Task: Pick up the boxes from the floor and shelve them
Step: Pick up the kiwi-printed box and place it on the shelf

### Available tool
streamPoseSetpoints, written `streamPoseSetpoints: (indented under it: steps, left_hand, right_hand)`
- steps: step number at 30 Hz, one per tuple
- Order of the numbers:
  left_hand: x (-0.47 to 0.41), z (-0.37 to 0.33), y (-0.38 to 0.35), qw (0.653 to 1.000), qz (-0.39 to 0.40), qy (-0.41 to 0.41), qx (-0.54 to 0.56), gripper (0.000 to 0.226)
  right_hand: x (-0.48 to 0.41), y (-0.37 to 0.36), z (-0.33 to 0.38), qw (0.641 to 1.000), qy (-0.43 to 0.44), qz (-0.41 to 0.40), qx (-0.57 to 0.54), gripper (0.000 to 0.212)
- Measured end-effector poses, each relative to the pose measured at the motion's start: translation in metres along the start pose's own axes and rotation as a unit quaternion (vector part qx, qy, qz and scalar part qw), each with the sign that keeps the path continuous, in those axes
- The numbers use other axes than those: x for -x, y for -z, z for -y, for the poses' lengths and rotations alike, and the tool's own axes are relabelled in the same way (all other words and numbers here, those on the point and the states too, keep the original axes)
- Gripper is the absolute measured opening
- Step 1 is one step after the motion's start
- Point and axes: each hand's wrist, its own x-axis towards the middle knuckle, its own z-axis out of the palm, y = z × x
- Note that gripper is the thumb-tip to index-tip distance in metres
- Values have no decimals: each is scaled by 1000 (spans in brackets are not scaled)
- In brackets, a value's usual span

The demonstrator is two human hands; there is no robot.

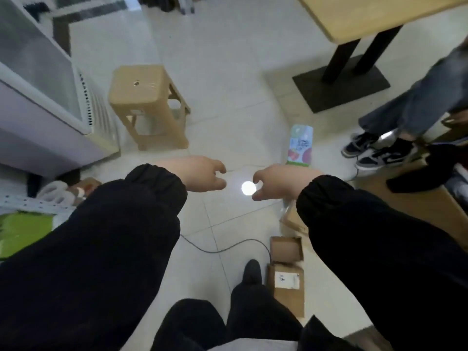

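Observation:
A colourful green and pink box [300,145] stands on the white tiled floor just beyond my right hand [276,182]. My left hand [202,174] hangs level with it to the left. Both hands are empty, with fingers loosely curled and apart, over the floor. Near my feet lie an open small cardboard box [286,249] and a closed cardboard box with a white label [287,287]. Another flat cardboard box [295,219] is partly hidden under my right sleeve.
A tan plastic stool [147,102] stands at left centre beside a white freezer cabinet [38,102]. A wooden table with a black base [342,82] is at the upper right. Another person's legs and sneakers [379,148] stand at right. A grey cable [222,249] crosses the floor.

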Motion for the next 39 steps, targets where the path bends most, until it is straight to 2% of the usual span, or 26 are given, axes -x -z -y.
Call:
streamPoseSetpoints:
  steps: [6, 12, 20, 24, 29, 34, 39]
  left_hand:
    - [-110, -65, 16, 992, 83, -84, -52, 50]
    - [-221, -75, 52, 978, 138, -114, -110, 50]
    - [-376, -84, 123, 968, 130, -171, -127, 50]
    - [-442, -94, 137, 965, 161, -155, -138, 50]
    - [-517, -122, 132, 966, 175, -147, -121, 48]
    - [-608, -146, 109, 975, 135, -145, -99, 52]
    - [-714, -163, 71, 975, 84, -162, -125, 63]
  right_hand:
    - [-33, -16, -91, 993, -64, 48, -89, 62]
    - [-89, -11, -142, 974, -117, 41, -188, 57]
    - [-168, 27, -206, 925, -216, 13, -312, 52]
    - [-216, 25, -235, 874, -248, -40, -416, 47]
    - [-272, -11, -276, 799, -267, -25, -539, 50]
    - [-333, -51, -330, 744, -282, -18, -605, 56]
    - [-399, -97, -378, 651, -362, -48, -665, 45]
